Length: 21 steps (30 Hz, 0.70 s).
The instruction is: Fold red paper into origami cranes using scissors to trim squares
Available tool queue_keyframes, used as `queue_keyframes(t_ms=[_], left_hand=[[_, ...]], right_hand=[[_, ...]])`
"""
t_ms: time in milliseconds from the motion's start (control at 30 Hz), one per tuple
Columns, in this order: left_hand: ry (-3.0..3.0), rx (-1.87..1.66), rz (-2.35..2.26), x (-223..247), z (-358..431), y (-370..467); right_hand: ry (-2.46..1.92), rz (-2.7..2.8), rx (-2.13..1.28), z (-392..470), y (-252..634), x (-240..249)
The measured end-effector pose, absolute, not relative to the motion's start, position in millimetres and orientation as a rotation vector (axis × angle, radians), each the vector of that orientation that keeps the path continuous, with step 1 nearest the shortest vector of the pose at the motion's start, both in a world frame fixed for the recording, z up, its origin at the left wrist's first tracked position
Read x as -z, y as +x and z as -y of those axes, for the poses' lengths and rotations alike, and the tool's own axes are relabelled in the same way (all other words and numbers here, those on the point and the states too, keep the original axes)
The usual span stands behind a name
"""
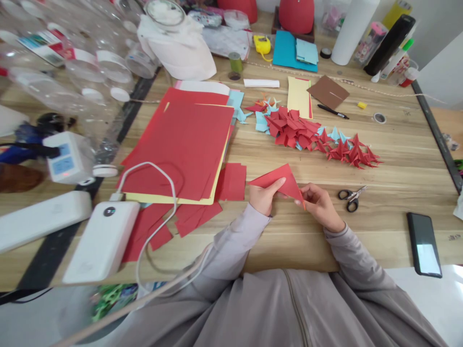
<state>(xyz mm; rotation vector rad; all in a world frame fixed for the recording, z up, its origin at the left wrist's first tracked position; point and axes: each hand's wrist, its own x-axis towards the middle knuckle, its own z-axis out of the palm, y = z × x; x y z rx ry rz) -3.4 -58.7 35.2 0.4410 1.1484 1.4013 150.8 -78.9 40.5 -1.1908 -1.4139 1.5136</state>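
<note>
A red sheet of paper [285, 176], folded into a triangle, is held above the table between both hands. My left hand [265, 193] grips its left part, with the thumb lying on top. At the lower right corner, my right hand [320, 205] pinches the paper between thumb and fingers. Small black-handled scissors [352, 197] lie with blades apart, right of my right hand. Beyond my hands is a pile of folded red paper pieces [291, 127], some light blue ones among them. Red paper cranes [356, 152] stand at its right end.
Large red sheets [184, 144] are stacked at the left, with red offcuts [198, 217] beside them. A white power bank [103, 241] with a looped cable sits near the front edge. Plastic bottles [75, 86] crowd the far left. A phone [424, 244] lies at the right.
</note>
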Motion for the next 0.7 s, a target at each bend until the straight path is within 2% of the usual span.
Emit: queue_keyframes(t_ms=[700], left_hand=[[0.428,-1.299,-1.076,-34,61,-2]], right_hand=[[-1.210,1.387,-1.533,78,148,-50]])
